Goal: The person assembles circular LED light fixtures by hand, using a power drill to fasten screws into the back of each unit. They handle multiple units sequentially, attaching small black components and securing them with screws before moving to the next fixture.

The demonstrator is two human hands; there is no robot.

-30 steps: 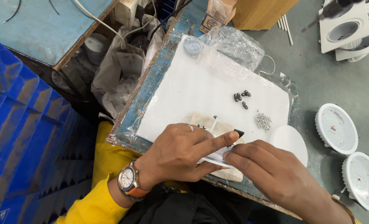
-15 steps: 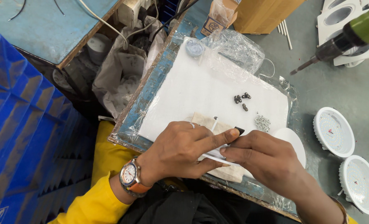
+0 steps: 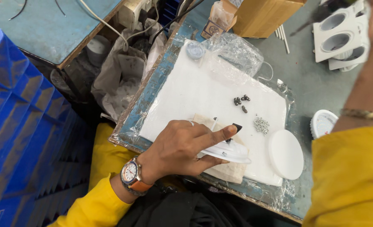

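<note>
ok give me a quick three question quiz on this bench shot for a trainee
1. True or false: the left hand holds a thin white disc at the board's near edge.
2. Which lies closer to the loose round white disc: the pile of silver screws or the dark clips?
3. Multiple choice: the left wrist wears A) a glove B) a watch C) nothing.

Key
1. True.
2. The silver screws.
3. B.
</note>
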